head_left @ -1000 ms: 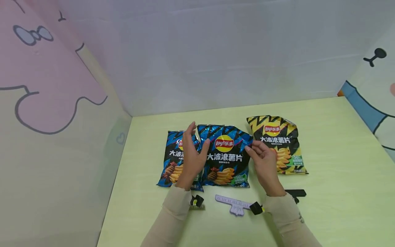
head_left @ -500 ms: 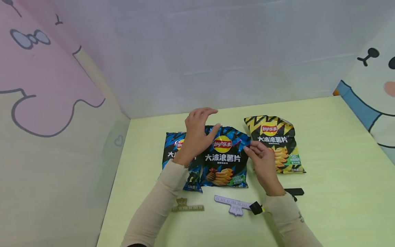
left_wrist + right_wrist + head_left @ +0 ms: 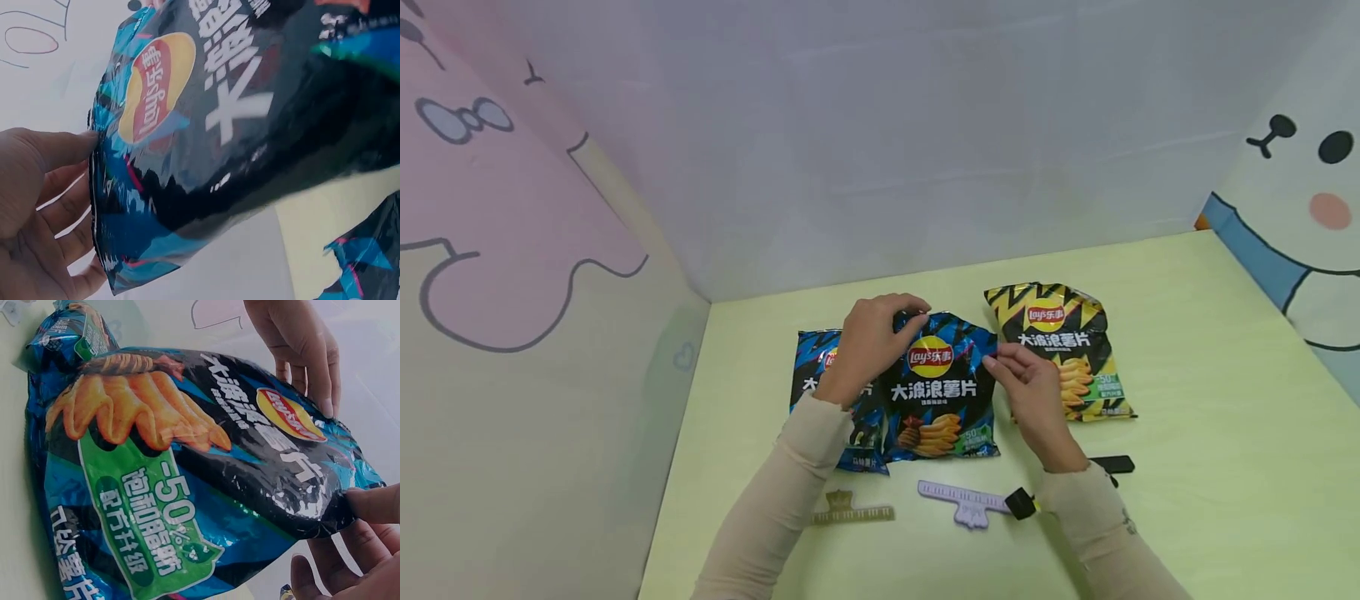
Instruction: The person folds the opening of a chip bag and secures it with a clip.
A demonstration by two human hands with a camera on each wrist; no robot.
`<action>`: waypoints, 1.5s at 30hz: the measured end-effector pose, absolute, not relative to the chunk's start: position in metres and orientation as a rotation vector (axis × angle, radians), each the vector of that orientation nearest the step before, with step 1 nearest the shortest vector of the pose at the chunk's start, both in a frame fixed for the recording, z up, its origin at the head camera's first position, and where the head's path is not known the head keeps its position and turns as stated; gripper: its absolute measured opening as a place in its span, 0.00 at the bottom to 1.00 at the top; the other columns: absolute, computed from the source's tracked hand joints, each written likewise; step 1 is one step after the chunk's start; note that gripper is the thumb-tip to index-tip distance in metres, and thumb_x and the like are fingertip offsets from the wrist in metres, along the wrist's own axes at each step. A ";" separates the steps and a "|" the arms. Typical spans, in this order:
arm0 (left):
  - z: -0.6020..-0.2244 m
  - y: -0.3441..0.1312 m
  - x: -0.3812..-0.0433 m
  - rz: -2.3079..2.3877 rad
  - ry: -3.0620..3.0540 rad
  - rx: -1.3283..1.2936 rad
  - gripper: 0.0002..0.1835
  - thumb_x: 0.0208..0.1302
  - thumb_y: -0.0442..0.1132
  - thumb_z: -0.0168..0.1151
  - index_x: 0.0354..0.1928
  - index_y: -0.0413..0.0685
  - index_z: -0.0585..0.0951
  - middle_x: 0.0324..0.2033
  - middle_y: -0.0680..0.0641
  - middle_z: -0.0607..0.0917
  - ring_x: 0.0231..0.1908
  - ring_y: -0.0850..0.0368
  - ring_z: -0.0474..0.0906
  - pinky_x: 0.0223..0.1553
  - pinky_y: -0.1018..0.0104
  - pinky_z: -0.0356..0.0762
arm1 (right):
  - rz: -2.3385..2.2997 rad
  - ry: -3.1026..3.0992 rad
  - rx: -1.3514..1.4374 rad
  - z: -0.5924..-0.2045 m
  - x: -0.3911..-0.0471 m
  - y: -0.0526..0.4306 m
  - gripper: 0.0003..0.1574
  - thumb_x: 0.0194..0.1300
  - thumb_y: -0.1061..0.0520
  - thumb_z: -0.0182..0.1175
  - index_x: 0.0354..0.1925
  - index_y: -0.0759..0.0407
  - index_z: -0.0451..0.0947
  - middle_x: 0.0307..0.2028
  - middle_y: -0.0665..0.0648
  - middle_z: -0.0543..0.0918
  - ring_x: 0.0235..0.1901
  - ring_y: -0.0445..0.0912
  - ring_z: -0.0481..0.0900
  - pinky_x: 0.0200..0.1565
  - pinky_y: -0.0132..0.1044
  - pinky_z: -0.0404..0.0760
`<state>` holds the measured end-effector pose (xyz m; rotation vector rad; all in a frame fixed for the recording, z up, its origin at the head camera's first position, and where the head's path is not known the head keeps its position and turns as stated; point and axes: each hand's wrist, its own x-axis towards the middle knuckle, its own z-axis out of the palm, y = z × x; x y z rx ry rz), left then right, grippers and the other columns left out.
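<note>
A blue and black bag of potato chips (image 3: 936, 392) stands between my hands in the head view, its printed front facing me. My left hand (image 3: 868, 342) pinches its top edge near the left corner. In the left wrist view the thumb (image 3: 72, 150) lies on the front of the chip bag (image 3: 181, 206), with the fingers behind it. My right hand (image 3: 1033, 400) pinches the upper right corner; the right wrist view has that thumb (image 3: 375, 503) on the front and the fingers curled behind. Another blue chip bag (image 3: 865, 446) lies to the left, partly covered by my left hand and arm.
A yellow and black chip bag (image 3: 1075, 367) lies behind my right hand. Nearer me on the pale yellow table (image 3: 1210, 467) are a brown ruler-shaped clip (image 3: 857, 514) and a lilac one (image 3: 966, 500). A black object (image 3: 1116, 465) shows partly beside my right wrist. Walls surround the table's back and sides.
My left hand has gone from hovering upright at the bag's left side, up over its top, and down to pinch the top edge. My right hand keeps its grip on the corner.
</note>
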<state>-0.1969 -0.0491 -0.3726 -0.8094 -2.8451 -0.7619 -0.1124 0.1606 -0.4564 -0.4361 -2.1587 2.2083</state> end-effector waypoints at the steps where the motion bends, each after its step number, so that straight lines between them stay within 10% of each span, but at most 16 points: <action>1: -0.370 -0.050 -0.197 -0.764 -2.851 -0.804 0.12 0.72 0.47 0.61 0.52 0.56 0.87 0.48 0.52 0.91 0.44 0.56 0.87 0.49 0.58 0.84 | 2.204 -2.157 -0.426 -0.456 -0.113 0.161 0.18 0.72 0.58 0.61 0.55 0.67 0.77 0.33 0.34 0.85 0.39 0.30 0.84 0.49 0.19 0.80; 45: -0.365 -0.061 -0.198 -0.926 -2.819 -0.947 0.11 0.74 0.41 0.58 0.49 0.56 0.88 0.48 0.53 0.89 0.44 0.59 0.86 0.49 0.61 0.83 | 2.107 -2.157 -0.301 -0.457 -0.108 0.166 0.18 0.74 0.57 0.59 0.59 0.59 0.81 0.35 0.37 0.84 0.41 0.37 0.80 0.43 0.24 0.77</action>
